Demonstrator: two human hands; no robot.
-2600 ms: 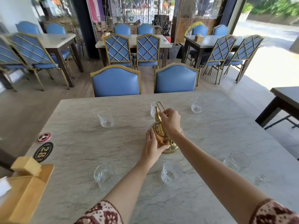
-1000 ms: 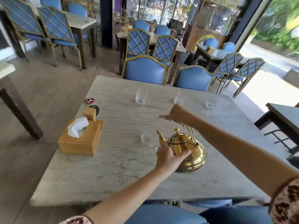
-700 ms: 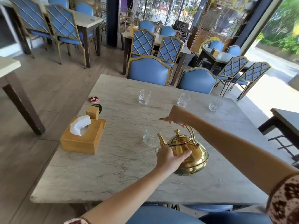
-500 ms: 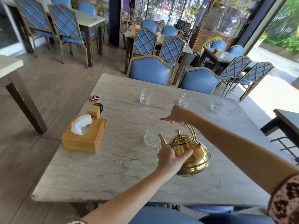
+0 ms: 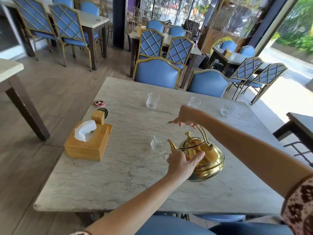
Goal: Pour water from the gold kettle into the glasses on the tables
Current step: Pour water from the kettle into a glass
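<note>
The gold kettle (image 5: pixel 205 158) hangs just above the marble table (image 5: pixel 118 175), tilted slightly to the left. My right hand (image 5: pixel 187 116) grips the top of its arched handle. My left hand (image 5: pixel 182 164) presses against the kettle's side below the spout. The spout tip sits at the rim of a clear glass (image 5: pixel 158 144) standing just left of it; no water stream is visible. Three more clear glasses stand along the far side: one at the left (image 5: pixel 152 100), one in the middle (image 5: pixel 194 102) partly behind my right hand, one at the right (image 5: pixel 227 109).
A wooden tissue box (image 5: pixel 89 144) stands at the table's left, with a small wooden block (image 5: pixel 98 117) and two round discs (image 5: pixel 100 103) behind it. Blue gold-framed chairs (image 5: pixel 156 73) line the far edge. A dark table (image 5: pixel 299 122) stands to the right.
Since 2.6 s ago my view has shifted to another side of the table and the kettle has come near a front glass. Over the last second it has barely moved.
</note>
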